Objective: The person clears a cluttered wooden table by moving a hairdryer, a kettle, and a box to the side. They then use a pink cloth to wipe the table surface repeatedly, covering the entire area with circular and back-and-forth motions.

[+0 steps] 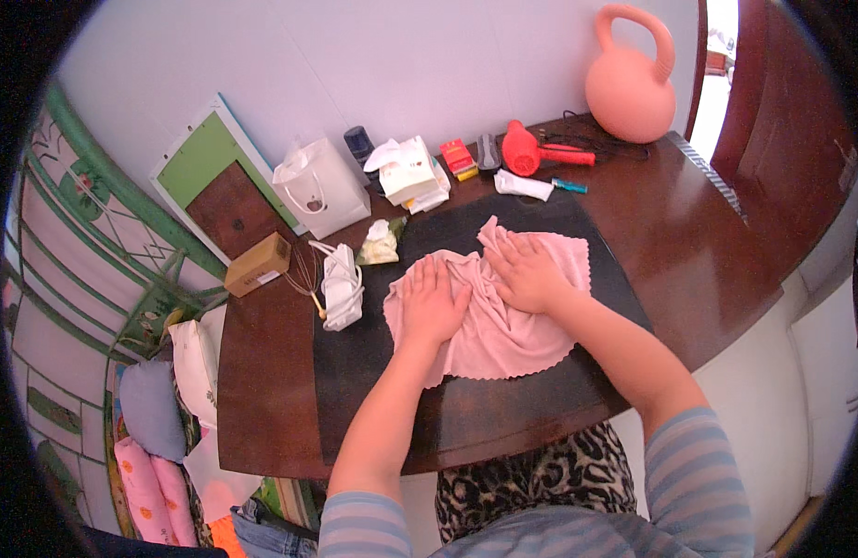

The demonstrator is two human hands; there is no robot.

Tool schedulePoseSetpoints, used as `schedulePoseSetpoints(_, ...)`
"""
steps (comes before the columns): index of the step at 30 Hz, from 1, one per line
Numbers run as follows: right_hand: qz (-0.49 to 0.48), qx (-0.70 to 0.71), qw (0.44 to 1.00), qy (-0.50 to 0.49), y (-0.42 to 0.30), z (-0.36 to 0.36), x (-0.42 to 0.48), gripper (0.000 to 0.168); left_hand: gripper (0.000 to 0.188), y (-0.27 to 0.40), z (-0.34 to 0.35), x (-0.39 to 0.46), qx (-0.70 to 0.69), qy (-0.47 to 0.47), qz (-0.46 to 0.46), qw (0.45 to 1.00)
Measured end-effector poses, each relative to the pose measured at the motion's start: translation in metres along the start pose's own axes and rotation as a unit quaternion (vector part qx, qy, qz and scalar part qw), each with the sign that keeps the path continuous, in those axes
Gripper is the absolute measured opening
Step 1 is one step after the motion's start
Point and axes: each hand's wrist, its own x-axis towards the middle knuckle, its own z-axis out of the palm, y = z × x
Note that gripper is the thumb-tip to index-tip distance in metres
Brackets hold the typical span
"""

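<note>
A pink cloth (513, 342) with a scalloped edge lies spread and wrinkled over a dark mat (443, 224) on the brown wooden desk. My left hand (430, 301) rests palm down on the cloth's left part, its thumb out to the side. Farther right and slightly higher, my right hand (526, 273) presses flat on the cloth with fingers spread. Folds bunch up between the two hands, and one corner of the cloth sticks up beyond the right fingertips. Neither hand grips anything that I can see.
Left of the cloth are a white power strip (342, 286), a whisk (305, 279) and a cardboard box (258, 265). Along the wall stand a white paper bag (324, 188), tissues (404, 171), a red hair dryer (522, 150) and an orange kettlebell-shaped object (630, 94).
</note>
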Motion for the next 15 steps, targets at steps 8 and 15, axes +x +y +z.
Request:
schedulePoseSetpoints(8,0.045,-0.005,0.998,0.032,0.001,0.04,0.077,0.053,0.061,-0.018,0.021,0.055,-0.027,0.07,0.011,0.997)
schedulePoseSetpoints(15,0.193,-0.028,0.974,0.116,-0.004,0.06,0.101,0.055,0.06,-0.014,0.026,0.071,-0.022,0.058,-0.02,0.998)
